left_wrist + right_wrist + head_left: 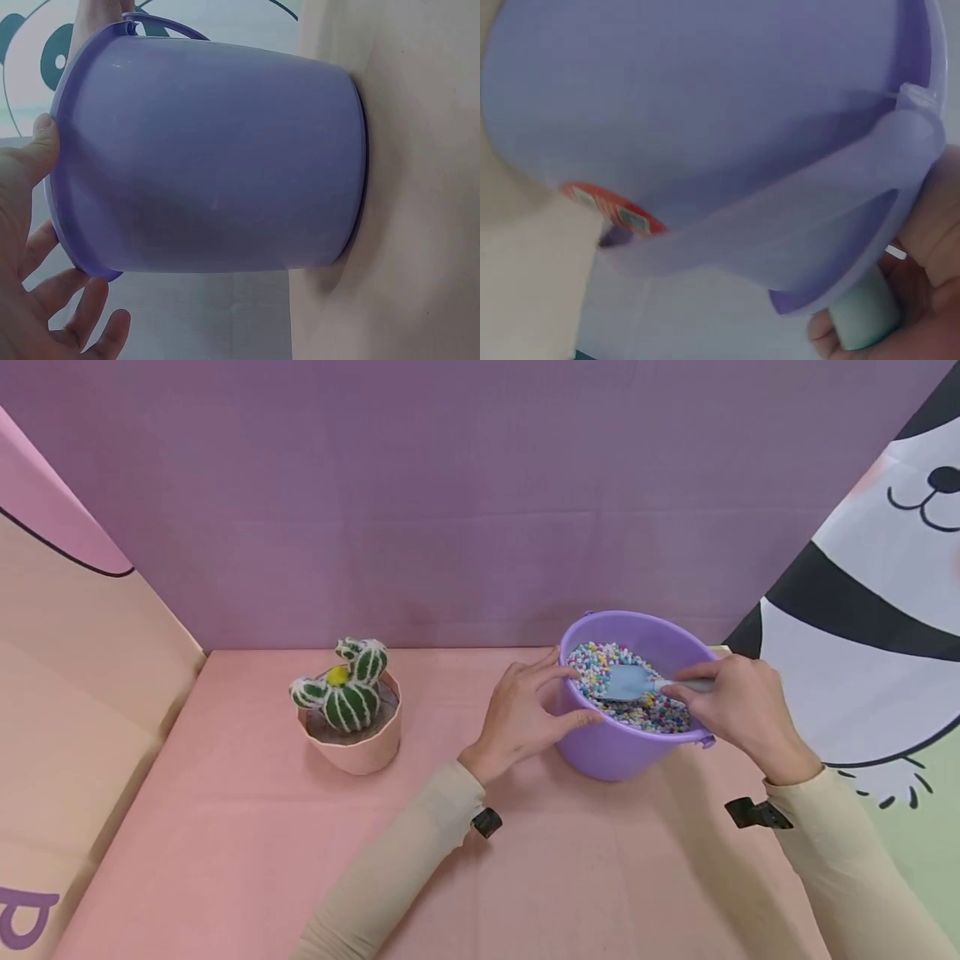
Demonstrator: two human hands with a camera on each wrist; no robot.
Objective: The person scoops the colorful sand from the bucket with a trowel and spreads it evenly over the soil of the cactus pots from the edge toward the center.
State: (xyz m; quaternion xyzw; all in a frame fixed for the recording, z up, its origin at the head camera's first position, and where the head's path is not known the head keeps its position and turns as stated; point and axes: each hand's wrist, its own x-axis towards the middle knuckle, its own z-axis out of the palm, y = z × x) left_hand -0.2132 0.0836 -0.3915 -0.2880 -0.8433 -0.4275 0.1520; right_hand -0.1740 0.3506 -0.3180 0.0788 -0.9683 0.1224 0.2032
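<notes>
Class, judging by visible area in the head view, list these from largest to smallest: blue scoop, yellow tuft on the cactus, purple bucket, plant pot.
1. Purple bucket
2. Plant pot
3. Blue scoop, partly covered by the right hand
4. Yellow tuft

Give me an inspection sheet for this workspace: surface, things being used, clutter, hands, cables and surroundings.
Surface: pink covering, with faint creases.
Things in use: purple bucket standing on the covering, holding small multicoloured beads; pale blue scoop with its blade at the beads.
Clutter: potted cactus off to the bucket's left, apart from it.
Hands: left hand touches the bucket's rim, fingers spread; right hand grips the scoop's handle.
Cables: nothing seen.
Surroundings: purple backdrop behind; black-and-white cartoon animal drawing on the right.
</notes>
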